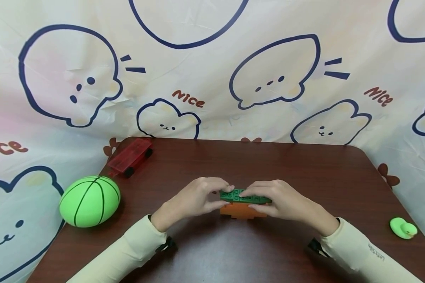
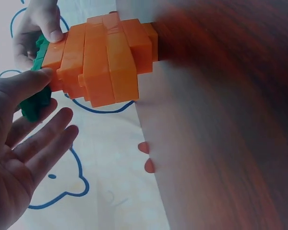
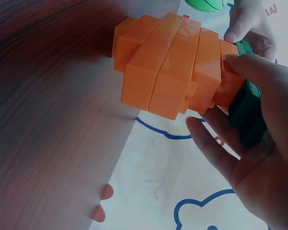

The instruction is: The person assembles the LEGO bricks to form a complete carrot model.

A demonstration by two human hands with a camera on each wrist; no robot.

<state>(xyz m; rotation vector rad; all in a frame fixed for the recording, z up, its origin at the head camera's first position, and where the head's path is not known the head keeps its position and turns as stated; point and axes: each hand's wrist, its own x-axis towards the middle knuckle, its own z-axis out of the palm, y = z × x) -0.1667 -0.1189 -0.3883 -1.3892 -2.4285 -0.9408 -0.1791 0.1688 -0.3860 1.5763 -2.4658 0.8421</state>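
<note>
A building-block model stands on the table in the head view, with a studded green brick layer point(image 1: 230, 196) on top of stacked orange bricks point(image 1: 242, 210). Its orange layers are stepped, widest in the middle, as the left wrist view shows. My left hand point(image 1: 197, 197) pinches the left end of the green layer, its thumb low at the front. At the other end my right hand point(image 1: 285, 198) grips with its thumb at the front and index finger over the studs. In the right wrist view the thumb touches the top orange brick point(image 3: 229, 72). The model's far side is hidden in the head view.
A green ball point(image 1: 90, 201) with black lines lies at the table's left edge. Behind it sits a translucent red toy car point(image 1: 132, 156) with black wheels. A small green rubber duck point(image 1: 403, 228) is at the right edge. A printed cloth point(image 1: 216, 78) hangs behind the table.
</note>
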